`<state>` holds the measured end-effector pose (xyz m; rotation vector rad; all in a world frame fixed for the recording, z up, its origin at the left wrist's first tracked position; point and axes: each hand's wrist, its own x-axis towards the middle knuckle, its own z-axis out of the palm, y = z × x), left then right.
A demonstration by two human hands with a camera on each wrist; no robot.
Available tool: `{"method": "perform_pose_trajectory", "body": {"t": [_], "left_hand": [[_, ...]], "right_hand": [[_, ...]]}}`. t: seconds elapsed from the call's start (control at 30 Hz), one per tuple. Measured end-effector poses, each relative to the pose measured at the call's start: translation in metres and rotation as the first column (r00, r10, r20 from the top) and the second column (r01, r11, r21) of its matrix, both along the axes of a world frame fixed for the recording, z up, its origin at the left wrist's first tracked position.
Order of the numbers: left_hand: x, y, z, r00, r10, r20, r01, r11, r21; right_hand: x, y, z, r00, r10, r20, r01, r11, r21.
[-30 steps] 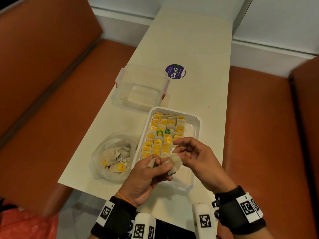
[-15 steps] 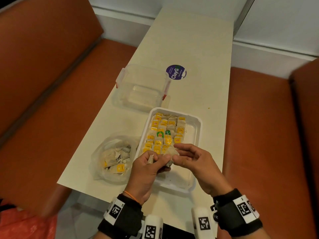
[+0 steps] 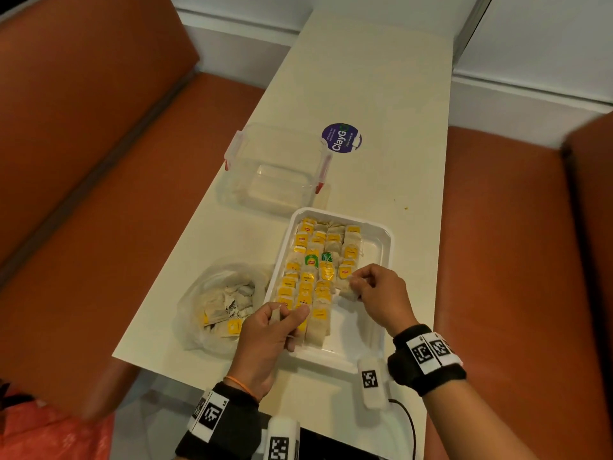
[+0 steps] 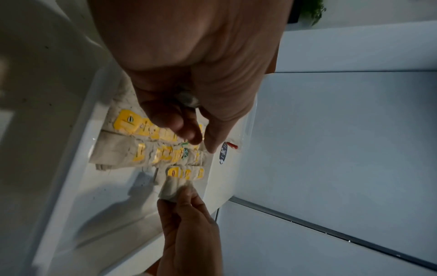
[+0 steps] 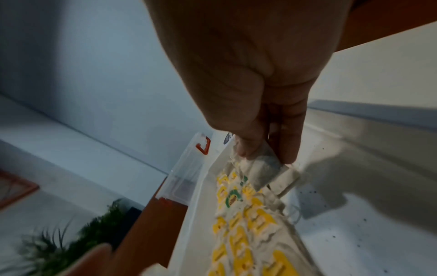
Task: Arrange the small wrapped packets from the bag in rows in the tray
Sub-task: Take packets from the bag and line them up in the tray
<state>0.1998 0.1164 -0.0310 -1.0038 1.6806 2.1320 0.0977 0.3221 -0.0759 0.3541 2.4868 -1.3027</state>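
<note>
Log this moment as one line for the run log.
right hand: pinches packet over tray | left hand: holds another packet | bag: packets left | stage: placing

White tray, yellow-tagged packets

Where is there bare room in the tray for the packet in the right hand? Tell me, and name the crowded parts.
Bare floor: the strip of the white tray along its right wall, and the near right corner beside the right hand. Crowded: the packet rows fill the left and middle; the left hand covers the near left.
</note>
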Motion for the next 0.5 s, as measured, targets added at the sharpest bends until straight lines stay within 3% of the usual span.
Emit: {"method": "perform_pose_trajectory", "body": {"t": [0.17, 0.37, 0.5], "left_hand": [[0.001, -0.008, -0.001, 0.999, -0.032, 0.033, 0.032, 0.999, -0.009], [-0.006, -0.009, 0.009, 0.993, 0.110, 0.041, -0.117, 0.940, 0.321], [-0.009, -0.011, 0.009, 0.993, 0.113, 0.017, -0.110, 0.908, 0.403]], "right_hand": [[-0.012, -0.014, -0.021, 0.995, 0.090, 0.037, -0.094, 0.988, 0.122], [-0.019, -0.028, -0.027, 0.999, 0.037, 0.001, -0.037, 0.990, 0.135], [-0.017, -0.029, -0.023, 1.000, 0.023, -0.021, -0.018, 0.969, 0.248]]}}
